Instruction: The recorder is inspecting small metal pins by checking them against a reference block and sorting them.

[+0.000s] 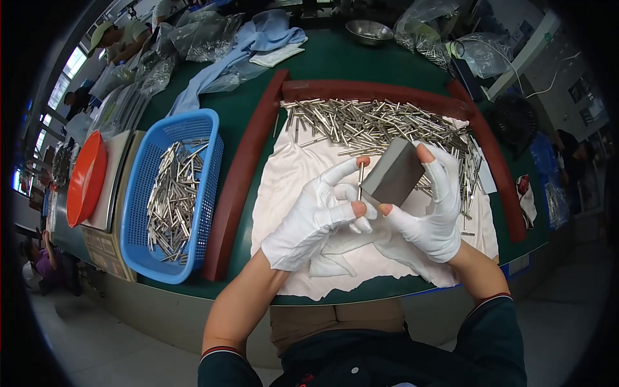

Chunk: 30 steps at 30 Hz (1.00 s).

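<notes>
My left hand (pixel 316 216), in a white glove with bare thumb and index fingertips, pinches a thin metal pin (pixel 360 183) upright by its two ends. In my right hand (pixel 431 206), gloved the same way, a dark grey rectangular block (pixel 396 173) is gripped between thumb and fingers. The block is tilted, and its lower left corner is right beside the pin; whether they touch I cannot tell. Beyond my hands a large heap of similar metal pins (pixel 361 122) lies on a pale pink cloth (pixel 274 193). More white cloth lies under my hands.
Dark red padded bars (pixel 242 187) border the cloth on three sides. On the left stand a blue plastic basket (pixel 132 213) of metal pins and a red bowl (pixel 87 179). A metal bowl (pixel 369 31), plastic bags and blue cloth (pixel 251 42) are farther back. Other people work at left.
</notes>
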Available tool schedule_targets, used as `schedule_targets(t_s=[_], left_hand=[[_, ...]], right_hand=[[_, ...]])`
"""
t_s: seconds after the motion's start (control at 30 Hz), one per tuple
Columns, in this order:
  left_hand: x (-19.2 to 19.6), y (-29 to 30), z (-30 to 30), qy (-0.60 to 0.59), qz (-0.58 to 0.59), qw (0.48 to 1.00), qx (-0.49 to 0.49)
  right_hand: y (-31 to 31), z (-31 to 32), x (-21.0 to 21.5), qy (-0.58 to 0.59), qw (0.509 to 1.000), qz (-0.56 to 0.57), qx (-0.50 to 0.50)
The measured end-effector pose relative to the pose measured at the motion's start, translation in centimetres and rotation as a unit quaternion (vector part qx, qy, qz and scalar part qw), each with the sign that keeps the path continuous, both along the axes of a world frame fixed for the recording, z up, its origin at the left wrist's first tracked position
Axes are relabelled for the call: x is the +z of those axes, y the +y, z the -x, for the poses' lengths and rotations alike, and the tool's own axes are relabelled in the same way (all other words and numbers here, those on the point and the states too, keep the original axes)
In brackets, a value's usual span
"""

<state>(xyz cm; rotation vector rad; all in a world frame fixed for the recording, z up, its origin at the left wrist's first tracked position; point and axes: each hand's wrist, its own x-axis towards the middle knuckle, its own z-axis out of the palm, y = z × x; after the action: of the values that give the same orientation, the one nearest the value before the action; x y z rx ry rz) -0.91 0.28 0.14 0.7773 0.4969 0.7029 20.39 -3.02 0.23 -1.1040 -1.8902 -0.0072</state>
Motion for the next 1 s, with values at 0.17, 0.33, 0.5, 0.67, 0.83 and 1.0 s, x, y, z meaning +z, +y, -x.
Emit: schedule_targets(t_s=[0.17, 0.33, 0.5, 0.67, 0.83, 1.0], left_hand=[[-0.07, -0.02, -0.15, -0.014, 0.008, 1.000, 0.004], [0.05, -0.07, -0.21, -0.018, 0.014, 1.000, 0.008], [0.00, -0.05, -0.07, -0.007, 0.011, 1.000, 0.000], [-0.46, 0.10, 0.25, -0.009, -0.015, 1.000, -0.014], [-0.09, 0.07, -0.19, -0.008, 0.003, 1.000, 0.001], [0.36, -0.24, -0.40, 0.099, -0.067, 0.992, 0.030]], right_hand=[[0.22, 0.02, -0.14, -0.015, 1.000, -0.019, -0.009], [0.28, 0.11, -0.19, 0.003, 1.000, 0.015, -0.010], [0.17, 0.08, -0.14, 0.006, 1.000, 0.012, -0.002], [0.00, 0.00, 0.15, -0.017, 1.000, -0.006, -0.012], [0.27, -0.21, -0.08, -0.076, 0.994, -0.074, -0.023], [0.36, -0.49, -0.29, -0.021, 0.998, -0.064, -0.017]])
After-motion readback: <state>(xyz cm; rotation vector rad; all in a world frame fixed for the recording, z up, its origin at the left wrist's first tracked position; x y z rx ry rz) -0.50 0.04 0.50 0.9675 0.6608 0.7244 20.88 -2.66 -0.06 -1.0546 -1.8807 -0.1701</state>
